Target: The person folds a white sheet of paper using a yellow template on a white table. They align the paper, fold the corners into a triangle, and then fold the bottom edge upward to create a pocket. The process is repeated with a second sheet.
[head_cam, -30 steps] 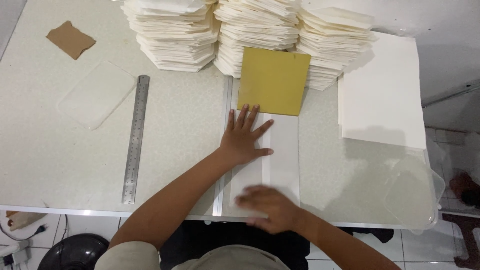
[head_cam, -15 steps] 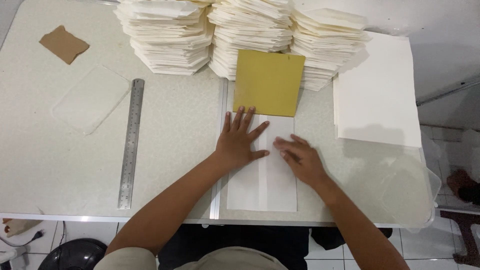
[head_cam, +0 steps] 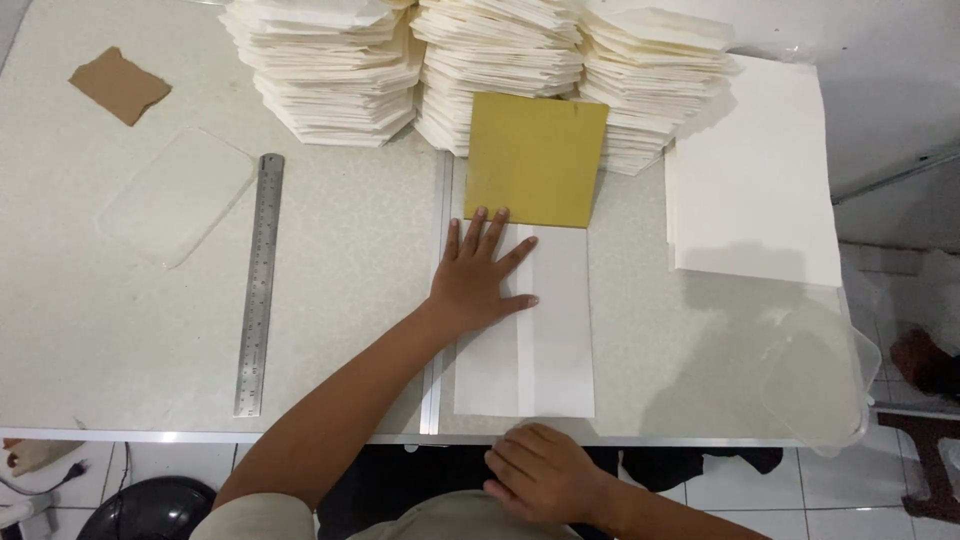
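- The left hand lay flat and spread on a folded white paper sheet, palm down, fingers unbent and grasping nothing, fingertips just short of a yellow square board that overlapped the sheet's far end.
- The right hand sat at the near table edge, touching or just beside the sheet's near end; its fingers were loosely curled and closed on nothing that could be made out.
- The sheet rested lengthwise on the speckled table, its left side along a thin metal strip (a straight guide, as far as the view told), with one flap already folded over and a seam running down the middle.
- Judged from this, the step in hand was pressing the fold flat; the next move would call for steady pressure along the seam while the left hand kept the sheet from sliding.
- Behind stood stacks of folded white paper; flat white sheets lay to the right, a steel ruler and a brown cardboard scrap well to the left.
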